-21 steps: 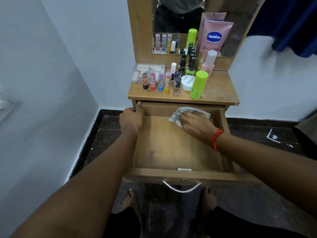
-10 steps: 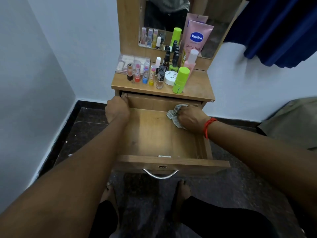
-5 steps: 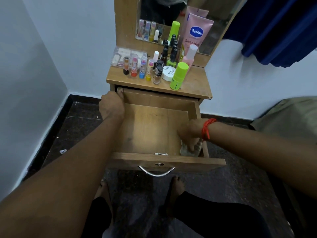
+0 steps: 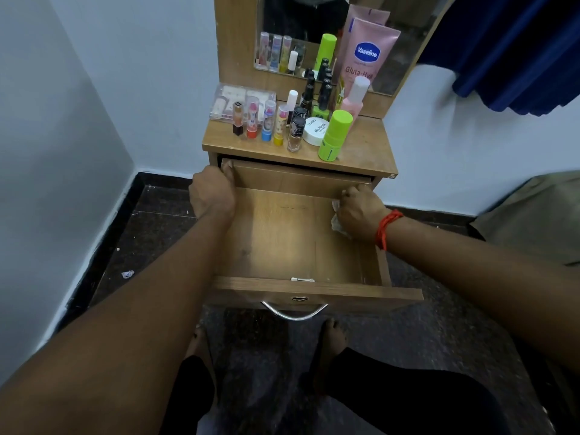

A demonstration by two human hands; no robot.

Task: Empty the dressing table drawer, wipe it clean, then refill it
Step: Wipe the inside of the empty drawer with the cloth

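Observation:
The wooden drawer (image 4: 282, 240) of the dressing table stands pulled out, with nothing lying on its floor. My left hand (image 4: 212, 193) grips the drawer's left wall near the back corner. My right hand (image 4: 361, 213), with a red thread on the wrist, presses a crumpled pale cloth (image 4: 338, 224) against the inside of the right wall near the back corner. Most of the cloth is hidden under the hand. The cosmetics stand on the table top (image 4: 367, 152): several lip balm sticks (image 4: 266, 120), nail polish bottles (image 4: 296, 130), a white jar (image 4: 317, 131), a green bottle (image 4: 334, 135) and a pink Vaseline tube (image 4: 365, 54).
A clear plastic case (image 4: 232, 102) lies at the table top's back left, below the mirror (image 4: 301, 23). The drawer front carries a metal handle (image 4: 295, 312). My bare feet stand on the dark floor (image 4: 150, 233) under it. White walls close in left and behind; a blue curtain (image 4: 514, 48) hangs right.
My right hand slid the cloth from the back right corner down to the front right corner, then back up along the right wall. My left hand kept its grip on the drawer's left wall.

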